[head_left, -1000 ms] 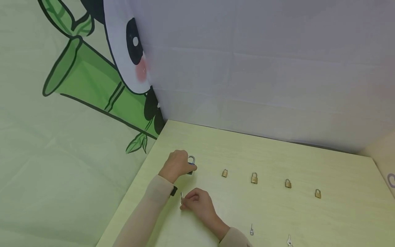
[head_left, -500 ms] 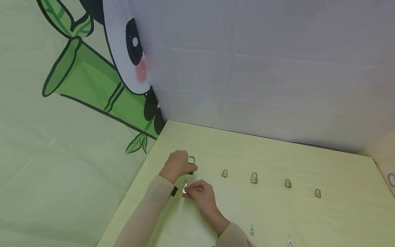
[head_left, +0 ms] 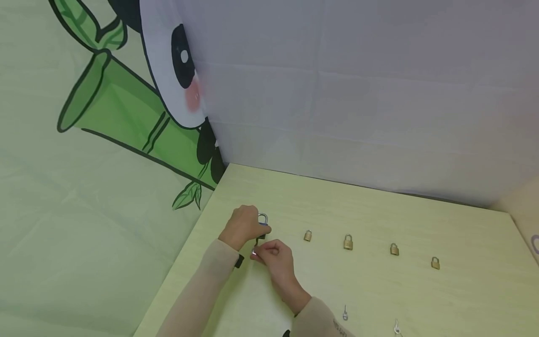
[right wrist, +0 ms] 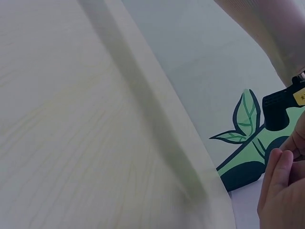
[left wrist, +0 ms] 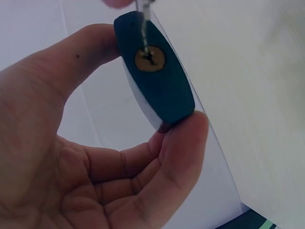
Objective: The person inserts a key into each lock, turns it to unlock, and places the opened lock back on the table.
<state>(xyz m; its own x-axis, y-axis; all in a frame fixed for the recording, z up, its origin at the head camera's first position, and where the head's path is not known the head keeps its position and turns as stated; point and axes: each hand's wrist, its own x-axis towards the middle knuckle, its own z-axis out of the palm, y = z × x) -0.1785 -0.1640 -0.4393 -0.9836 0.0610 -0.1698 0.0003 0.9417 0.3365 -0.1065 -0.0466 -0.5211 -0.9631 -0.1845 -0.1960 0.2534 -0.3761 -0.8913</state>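
Blue-green in its casing, the large padlock (left wrist: 169, 93) is held near the left edge of the table (head_left: 328, 201), a little inside the far left corner. It is gripped only by its narrow ends, between the thumb and fingers of the left hand (head_left: 243, 228), which are curved wide with a gap behind the body. A key (left wrist: 144, 24) is pinched between the thumb and fingertips of the right hand (head_left: 277, 263); its tip is pointed at the upper part of the keyhole (left wrist: 155, 66), though whether any of it is inside cannot be told.

With so little of the casing supported, the padlock could be tipped or spun if the key is pushed off-centre. The rim could be scraped rather than the slot found, since the keyhole is hidden in the head view. If the key is twisted before it is fully seated, it could be jammed or let slip onto the table. A mismatch is also possible: four brass padlocks (head_left: 348, 242) are spread in a row towards the right edge, and two loose keys (head_left: 345, 313) are laid on the nearer side.
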